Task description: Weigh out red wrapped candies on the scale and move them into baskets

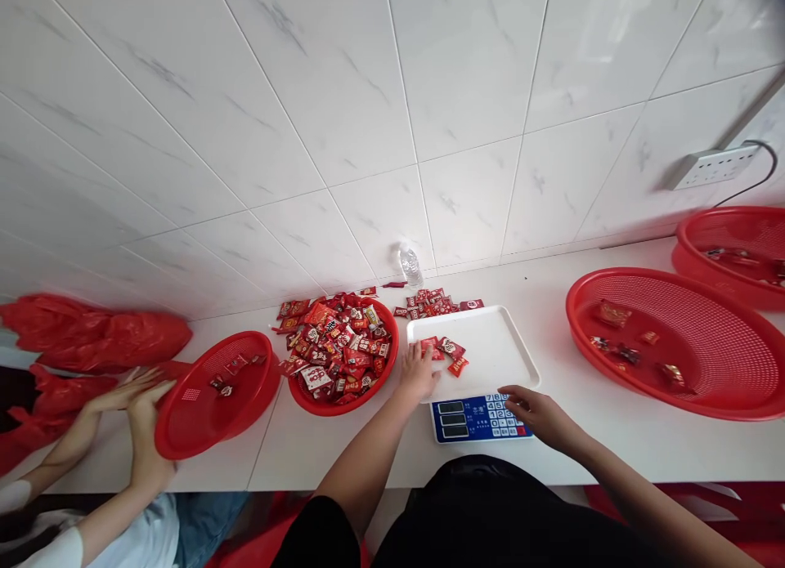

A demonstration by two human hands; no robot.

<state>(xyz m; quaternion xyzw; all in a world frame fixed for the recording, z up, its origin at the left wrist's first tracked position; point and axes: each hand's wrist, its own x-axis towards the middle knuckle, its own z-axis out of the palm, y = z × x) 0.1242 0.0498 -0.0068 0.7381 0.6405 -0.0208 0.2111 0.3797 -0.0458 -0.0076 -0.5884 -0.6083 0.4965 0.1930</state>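
Note:
A white tray (491, 347) lies on top of a blue-faced scale (478, 419) with a keypad and display windows. My left hand (420, 372) is over the tray's left side, its fingers on a red packet. Beside those fingers lie a few more small red packets (452, 349). My right hand (528, 408) hovers at the tray's front right corner, above the keypad, with fingers curled; whether anything is between them is too small to tell. Left of the tray stands a red basket (394, 339) heaped with red packets.
Behind the tray are loose red packets (432, 303) and a clear bottle (410, 264). Red baskets (693, 294) with a few packets stand at the right. At the left, another person's hands (132, 392) are beside a tilted red basket (257, 396), near red bags (116, 339).

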